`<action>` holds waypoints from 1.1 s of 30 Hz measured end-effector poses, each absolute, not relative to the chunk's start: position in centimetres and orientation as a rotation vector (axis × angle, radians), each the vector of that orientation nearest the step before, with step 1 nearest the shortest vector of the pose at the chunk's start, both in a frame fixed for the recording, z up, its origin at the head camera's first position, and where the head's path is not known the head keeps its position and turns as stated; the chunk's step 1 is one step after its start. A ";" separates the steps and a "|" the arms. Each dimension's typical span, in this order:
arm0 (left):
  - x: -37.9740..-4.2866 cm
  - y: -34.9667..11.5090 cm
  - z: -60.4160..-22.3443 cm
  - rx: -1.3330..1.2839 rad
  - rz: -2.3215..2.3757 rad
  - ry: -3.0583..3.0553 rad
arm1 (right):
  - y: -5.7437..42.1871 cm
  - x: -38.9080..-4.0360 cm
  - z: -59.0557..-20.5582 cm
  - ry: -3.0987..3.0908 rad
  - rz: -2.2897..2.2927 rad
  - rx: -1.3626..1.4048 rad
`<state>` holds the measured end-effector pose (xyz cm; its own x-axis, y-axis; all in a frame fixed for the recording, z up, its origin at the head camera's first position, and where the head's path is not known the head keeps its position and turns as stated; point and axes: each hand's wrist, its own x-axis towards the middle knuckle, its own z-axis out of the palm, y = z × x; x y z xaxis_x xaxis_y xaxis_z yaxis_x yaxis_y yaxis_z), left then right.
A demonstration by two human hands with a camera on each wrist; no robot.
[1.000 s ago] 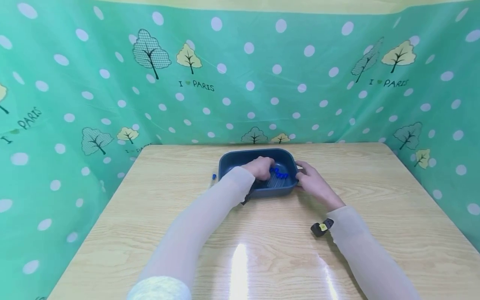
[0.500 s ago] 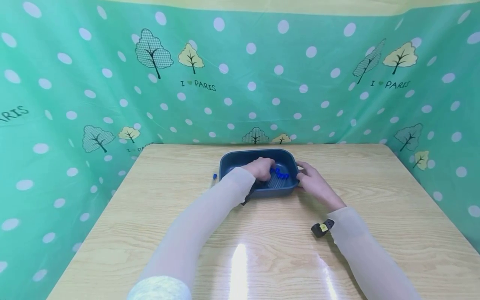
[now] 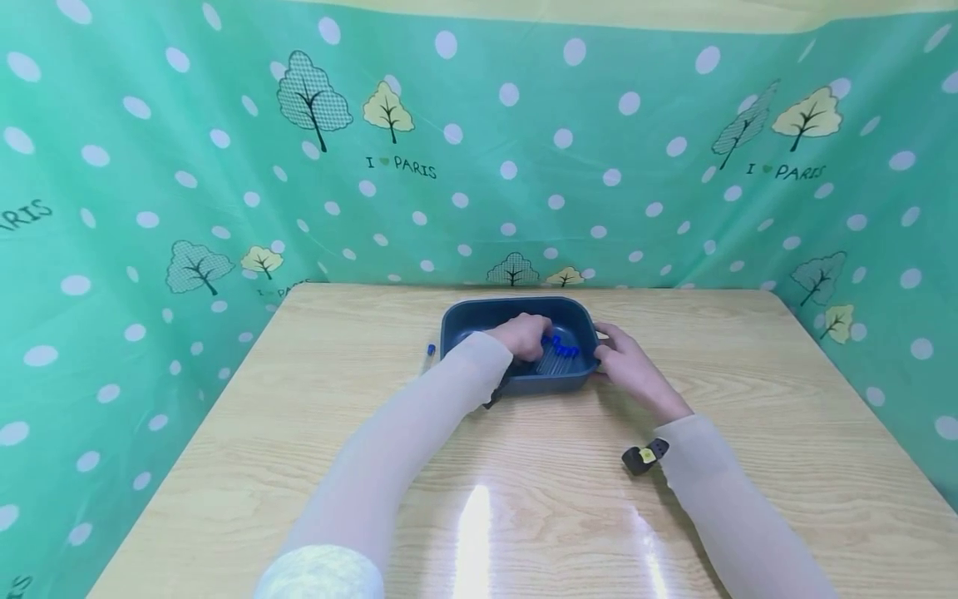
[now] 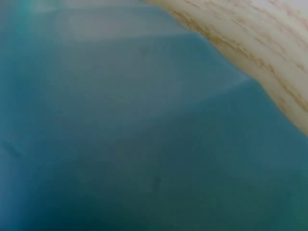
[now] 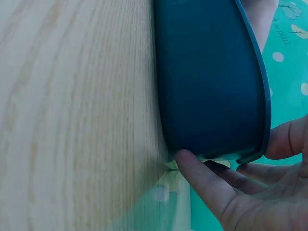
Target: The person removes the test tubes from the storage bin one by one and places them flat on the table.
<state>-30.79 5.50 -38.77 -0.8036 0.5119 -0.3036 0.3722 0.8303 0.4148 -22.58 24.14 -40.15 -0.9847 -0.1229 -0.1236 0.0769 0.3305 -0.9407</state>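
Observation:
A dark blue plastic bin (image 3: 550, 384) stands near the far edge of the table. My left hand (image 3: 524, 334) reaches down inside it; its fingertips are hidden, and I cannot tell whether they hold anything. Several clear pens with blue caps (image 3: 565, 351) lie in the bin just right of that hand. My right hand (image 3: 627, 366) grips the bin's right end. In the right wrist view its thumb (image 5: 284, 140) is at the rim, while the other fingers lie against the end wall. The left wrist view is blurred and filled by the bin's wall (image 4: 144, 120).
One more blue-capped clear pen (image 3: 430, 353) lies on the table (image 3: 554, 482), left of the bin. A black wrist camera (image 3: 645, 457) hangs below the right sleeve. Green dotted curtains (image 3: 509, 166) close off the back and both sides.
The head view has shifted slightly. Both hands stay at the bin in almost the same pose.

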 end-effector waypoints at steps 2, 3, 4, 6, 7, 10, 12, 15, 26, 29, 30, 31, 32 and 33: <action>-30.8 5.5 -38.8 0.662 0.469 2.607 | 24.1 -22.6 -40.1 2.415 -1.722 -0.039; -30.8 5.5 -38.8 0.665 0.465 2.609 | 24.1 -22.6 -40.1 2.414 -1.723 -0.038; -30.9 5.5 -38.8 0.668 0.459 2.612 | 24.1 -22.5 -40.1 2.413 -1.725 -0.036; -30.9 5.5 -38.9 0.674 0.449 2.617 | 24.0 -22.5 -40.0 2.414 -1.723 -0.039; -31.0 5.5 -38.9 0.674 0.448 2.618 | 24.0 -22.5 -40.0 2.414 -1.727 -0.040; -31.1 5.4 -39.0 0.676 0.448 2.624 | 23.9 -22.5 -40.0 2.414 -1.732 -0.045; -31.1 5.4 -39.0 0.676 0.451 2.628 | 23.9 -22.5 -39.9 2.416 -1.731 -0.044; -31.2 5.4 -39.1 0.681 0.443 2.636 | 23.9 -22.5 -39.8 2.420 -1.726 -0.038; -31.1 5.1 -39.1 0.710 0.417 2.651 | 23.8 -22.5 -39.8 2.409 -1.733 -0.043; -31.1 5.0 -39.2 0.735 0.395 2.658 | 23.8 -22.5 -39.8 2.409 -1.727 -0.042; -31.0 5.0 -39.2 0.738 0.398 2.656 | 23.8 -22.4 -39.7 2.410 -1.726 -0.040; -30.9 4.9 -39.1 0.738 0.402 2.654 | 23.9 -22.4 -39.7 2.411 -1.724 -0.039; -30.9 4.8 -39.0 0.742 0.403 2.653 | 23.9 -22.4 -39.7 2.412 -1.722 -0.039; -30.8 4.8 -39.0 0.744 0.409 2.649 | 23.9 -22.4 -39.8 2.414 -1.719 -0.039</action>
<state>-30.82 4.76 -38.97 -0.7973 0.5449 -0.2596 0.4413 0.8196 0.3653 -22.43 23.88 -39.76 -0.9840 -0.1235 -0.1287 0.0812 0.3323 -0.9397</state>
